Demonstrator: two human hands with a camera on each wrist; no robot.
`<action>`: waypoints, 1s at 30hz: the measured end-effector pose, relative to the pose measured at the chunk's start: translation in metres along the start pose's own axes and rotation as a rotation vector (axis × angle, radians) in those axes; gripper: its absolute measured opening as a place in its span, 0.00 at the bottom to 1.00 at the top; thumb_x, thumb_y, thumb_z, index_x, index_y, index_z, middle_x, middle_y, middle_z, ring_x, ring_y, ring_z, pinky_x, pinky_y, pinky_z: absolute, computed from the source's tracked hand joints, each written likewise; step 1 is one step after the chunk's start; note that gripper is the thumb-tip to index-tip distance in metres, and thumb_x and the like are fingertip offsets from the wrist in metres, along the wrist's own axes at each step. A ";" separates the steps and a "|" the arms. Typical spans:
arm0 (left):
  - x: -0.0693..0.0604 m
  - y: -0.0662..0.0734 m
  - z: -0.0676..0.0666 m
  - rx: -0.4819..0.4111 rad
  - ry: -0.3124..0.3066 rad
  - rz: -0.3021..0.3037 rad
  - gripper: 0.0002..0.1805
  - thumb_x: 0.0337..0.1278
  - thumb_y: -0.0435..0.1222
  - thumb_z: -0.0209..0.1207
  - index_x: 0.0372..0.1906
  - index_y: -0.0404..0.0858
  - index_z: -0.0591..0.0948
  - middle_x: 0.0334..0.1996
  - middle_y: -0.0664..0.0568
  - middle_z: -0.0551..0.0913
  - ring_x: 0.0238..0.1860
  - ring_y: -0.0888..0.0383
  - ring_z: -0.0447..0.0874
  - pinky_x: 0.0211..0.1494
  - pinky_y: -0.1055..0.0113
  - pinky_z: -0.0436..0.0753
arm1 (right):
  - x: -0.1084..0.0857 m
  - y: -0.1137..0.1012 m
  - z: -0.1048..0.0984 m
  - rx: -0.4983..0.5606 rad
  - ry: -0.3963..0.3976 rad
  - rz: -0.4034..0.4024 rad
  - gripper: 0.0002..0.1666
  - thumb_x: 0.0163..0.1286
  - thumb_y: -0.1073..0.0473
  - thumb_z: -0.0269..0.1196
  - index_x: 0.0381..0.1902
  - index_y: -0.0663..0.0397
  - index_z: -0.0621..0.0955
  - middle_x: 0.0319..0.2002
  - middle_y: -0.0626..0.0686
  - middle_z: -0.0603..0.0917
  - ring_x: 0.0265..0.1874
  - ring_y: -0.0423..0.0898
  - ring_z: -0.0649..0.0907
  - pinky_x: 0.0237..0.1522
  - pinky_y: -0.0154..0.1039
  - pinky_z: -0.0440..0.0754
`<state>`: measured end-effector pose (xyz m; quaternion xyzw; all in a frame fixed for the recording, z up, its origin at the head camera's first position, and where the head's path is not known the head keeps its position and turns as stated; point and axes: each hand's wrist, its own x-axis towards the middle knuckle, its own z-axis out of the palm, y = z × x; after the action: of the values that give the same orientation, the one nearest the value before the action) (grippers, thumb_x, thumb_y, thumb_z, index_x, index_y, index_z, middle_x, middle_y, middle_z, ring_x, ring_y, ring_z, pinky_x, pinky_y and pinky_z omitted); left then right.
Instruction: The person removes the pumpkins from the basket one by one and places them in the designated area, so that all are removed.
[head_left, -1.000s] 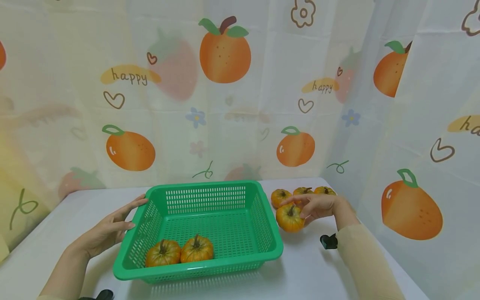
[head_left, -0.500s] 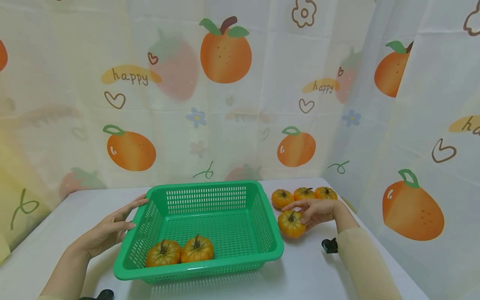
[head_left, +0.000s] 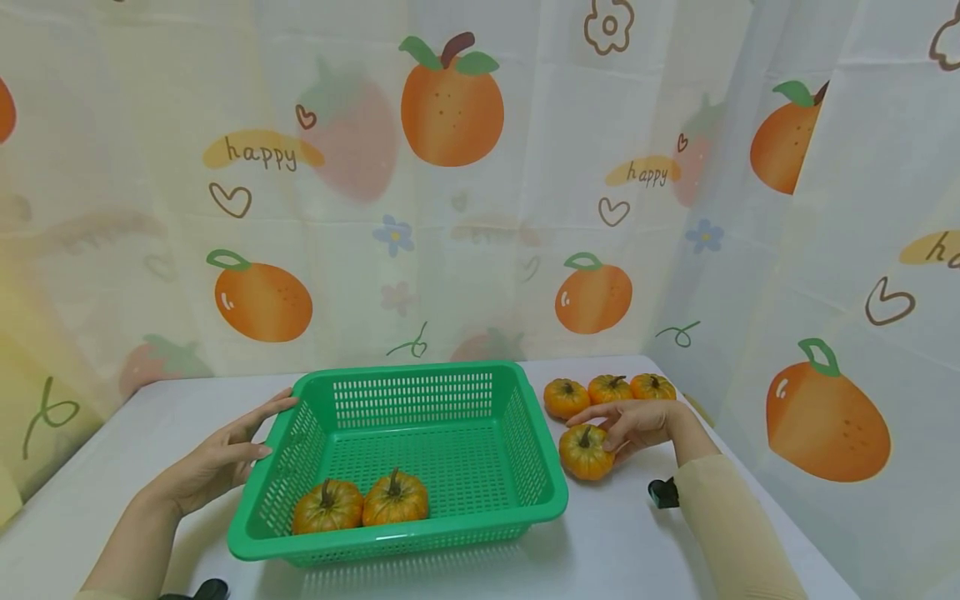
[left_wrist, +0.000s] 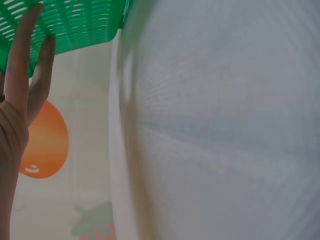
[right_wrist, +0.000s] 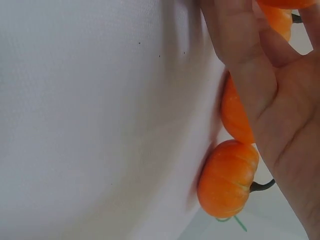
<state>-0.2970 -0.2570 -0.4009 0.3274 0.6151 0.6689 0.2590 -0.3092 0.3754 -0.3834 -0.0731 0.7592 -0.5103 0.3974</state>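
Note:
A green basket (head_left: pixel 465 467) stands on the table with two small pumpkins (head_left: pixel 327 506) (head_left: pixel 395 497) side by side at its near left. My left hand (head_left: pixel 213 462) rests on its left rim; in the left wrist view the fingers (left_wrist: pixel 42 70) lie against the mesh wall. Right of the basket, my right hand (head_left: pixel 637 427) holds an orange pumpkin (head_left: pixel 586 452) between thumb and fingers, stem upward, at table level. Part of that pumpkin (right_wrist: pixel 287 2) shows at the top of the right wrist view.
Behind my right hand, several pumpkins (head_left: pixel 566 398) (head_left: pixel 609 388) (head_left: pixel 652 386) stand in a row at the back right of the white table (head_left: pixel 592 542). One of them (right_wrist: pixel 227 179) shows low in the right wrist view. A fruit-print curtain (head_left: pixel 465 275) hangs behind the table.
The right hand and its pumpkin have moved slightly toward the table's near side and to the right. The left hand and the basket have stayed in place.

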 end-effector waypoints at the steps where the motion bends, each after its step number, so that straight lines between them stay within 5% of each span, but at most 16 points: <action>1: 0.000 0.000 0.000 -0.001 0.000 -0.001 0.36 0.71 0.24 0.36 0.80 0.44 0.44 0.78 0.78 0.37 0.60 0.57 0.82 0.55 0.59 0.87 | 0.000 0.000 0.000 0.001 0.002 0.004 0.40 0.59 0.66 0.62 0.71 0.46 0.70 0.71 0.55 0.65 0.53 0.49 0.77 0.59 0.45 0.82; 14: -0.001 0.001 0.001 0.011 0.006 -0.007 0.36 0.72 0.25 0.36 0.80 0.44 0.44 0.78 0.77 0.33 0.55 0.58 0.84 0.54 0.58 0.87 | -0.007 -0.003 -0.001 -0.049 0.038 0.026 0.38 0.62 0.65 0.62 0.71 0.45 0.70 0.73 0.59 0.58 0.57 0.50 0.75 0.62 0.47 0.81; 23: -0.001 0.002 0.003 0.006 0.005 -0.005 0.36 0.71 0.24 0.36 0.80 0.44 0.45 0.78 0.78 0.35 0.58 0.58 0.83 0.56 0.59 0.86 | -0.011 -0.008 -0.001 -0.093 0.050 0.031 0.37 0.61 0.64 0.64 0.70 0.45 0.71 0.60 0.59 0.67 0.53 0.50 0.76 0.59 0.46 0.83; 30: -0.002 0.003 0.004 0.018 0.028 -0.013 0.36 0.71 0.24 0.37 0.80 0.44 0.44 0.79 0.75 0.34 0.53 0.58 0.86 0.53 0.58 0.87 | -0.014 -0.011 -0.005 -0.117 0.042 0.046 0.37 0.62 0.64 0.64 0.70 0.47 0.70 0.58 0.57 0.72 0.51 0.49 0.78 0.57 0.43 0.83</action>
<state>-0.2930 -0.2562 -0.3976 0.3162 0.6269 0.6659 0.2519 -0.3065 0.3804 -0.3661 -0.0681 0.7974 -0.4572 0.3880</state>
